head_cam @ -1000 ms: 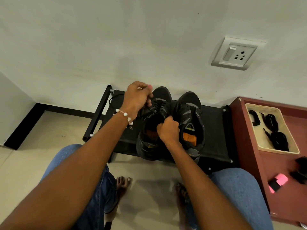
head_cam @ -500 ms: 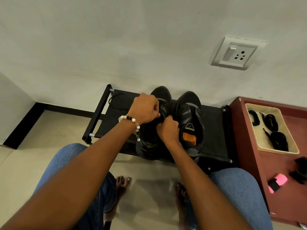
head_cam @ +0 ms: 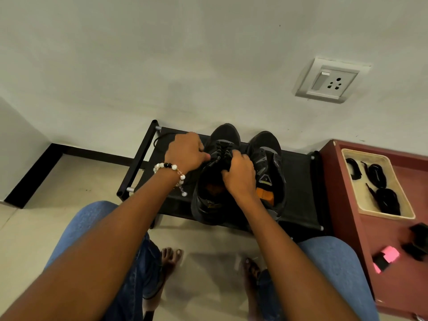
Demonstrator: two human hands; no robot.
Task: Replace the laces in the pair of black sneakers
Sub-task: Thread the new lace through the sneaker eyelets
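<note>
both hands (left hand (head_cam: 185, 152), right hand (head_cam: 239, 174)) pinch the black lace (head_cam: 222, 151) of the nearer black mesh sneaker (head_cam: 214, 179), directly beneath them, its long axis pointing away toward the wall.

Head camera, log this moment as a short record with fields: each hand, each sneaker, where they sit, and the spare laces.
left hand: at the left sneaker's outer side, fingers curled; what its grip holds is hidden
right hand: pinches the laces over the left sneaker's tongue
left sneaker: laced near the toe, being worked on
right sneaker: untouched, beside the left one, orange insole showing
black rack: holds both sneakers, against the wall
tray: on the red cabinet, holds coiled black laces
</note>
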